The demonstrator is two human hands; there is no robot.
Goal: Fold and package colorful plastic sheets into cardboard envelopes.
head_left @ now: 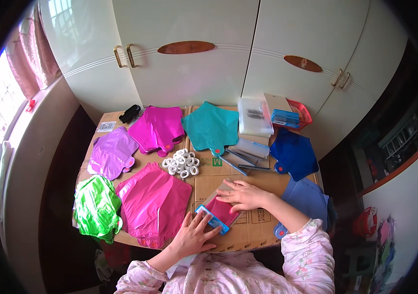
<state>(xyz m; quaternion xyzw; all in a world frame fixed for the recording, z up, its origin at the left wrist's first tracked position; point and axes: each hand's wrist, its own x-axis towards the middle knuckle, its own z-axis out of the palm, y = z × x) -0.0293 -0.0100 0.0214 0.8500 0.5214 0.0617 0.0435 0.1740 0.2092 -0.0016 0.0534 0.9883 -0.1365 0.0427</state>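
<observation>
A flat packet with a blue header strip and folded pink foil lies slanted on the cardboard in front of me. My left hand rests with stretched fingers on its blue end. Across the far end, where a strip of bare brown card shows, lies my right hand, its fingers extended flat. Left of the packet is a stack of pink foil balloons. A heap of white rings, perhaps ribbon rolls, sits beyond. Several flat blue-edged packets overlap farther back.
Stacked foil balloons in green, lilac, magenta, teal, dark blue and light blue ring the table. Clear sleeves, a red basket and a black object stand at the back.
</observation>
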